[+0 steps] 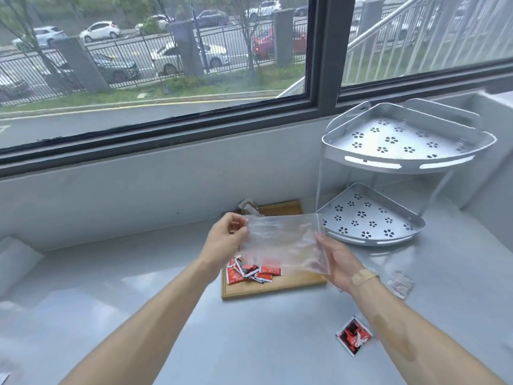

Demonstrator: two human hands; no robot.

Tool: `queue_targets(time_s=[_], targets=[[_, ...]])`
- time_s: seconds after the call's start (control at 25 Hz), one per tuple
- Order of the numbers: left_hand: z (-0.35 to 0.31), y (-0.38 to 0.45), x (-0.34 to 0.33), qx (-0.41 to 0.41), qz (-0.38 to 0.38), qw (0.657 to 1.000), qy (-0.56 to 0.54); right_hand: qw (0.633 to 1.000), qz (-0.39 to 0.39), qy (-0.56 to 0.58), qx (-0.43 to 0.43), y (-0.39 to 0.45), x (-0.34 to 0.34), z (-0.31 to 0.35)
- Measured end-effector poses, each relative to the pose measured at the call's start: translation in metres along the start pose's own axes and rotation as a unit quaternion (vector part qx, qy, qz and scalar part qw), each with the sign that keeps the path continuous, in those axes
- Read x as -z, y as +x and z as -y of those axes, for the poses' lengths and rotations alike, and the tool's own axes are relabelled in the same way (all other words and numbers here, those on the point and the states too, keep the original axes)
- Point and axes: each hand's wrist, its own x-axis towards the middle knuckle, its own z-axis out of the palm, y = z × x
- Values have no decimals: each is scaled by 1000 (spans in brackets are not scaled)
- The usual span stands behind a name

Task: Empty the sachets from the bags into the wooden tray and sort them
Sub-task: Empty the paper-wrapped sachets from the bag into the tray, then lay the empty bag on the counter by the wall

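I hold a clear zip bag (283, 240) flat above the wooden tray (273, 289). My left hand (226, 240) pinches its upper left corner. My right hand (337, 262) grips its lower right edge. The bag looks empty. A pile of red sachets (251, 272) lies in the tray's near left part, under the bag. Brown and white sachets (249, 208) sit at the tray's far left corner. The bag hides much of the tray's middle.
A silver two-tier corner rack (388, 190) stands right of the tray. A bag of red sachets (354, 336) lies on the grey counter at the near right. A pale sachet packet (401, 284) lies beside my right wrist. The window wall runs behind the tray.
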Motion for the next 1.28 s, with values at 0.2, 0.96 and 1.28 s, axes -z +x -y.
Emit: queue_targets(time_s=[0.2, 0.96, 1.28], targets=[[24, -39, -81, 186, 55, 974, -114, 994, -86, 38, 50, -84, 59, -12], [37, -133, -415, -107, 292, 903, 297, 883, -469, 7, 3, -295, 302, -130], [47, -118, -449, -56, 370, 879, 295, 882, -445, -128, -83, -300, 322, -132]])
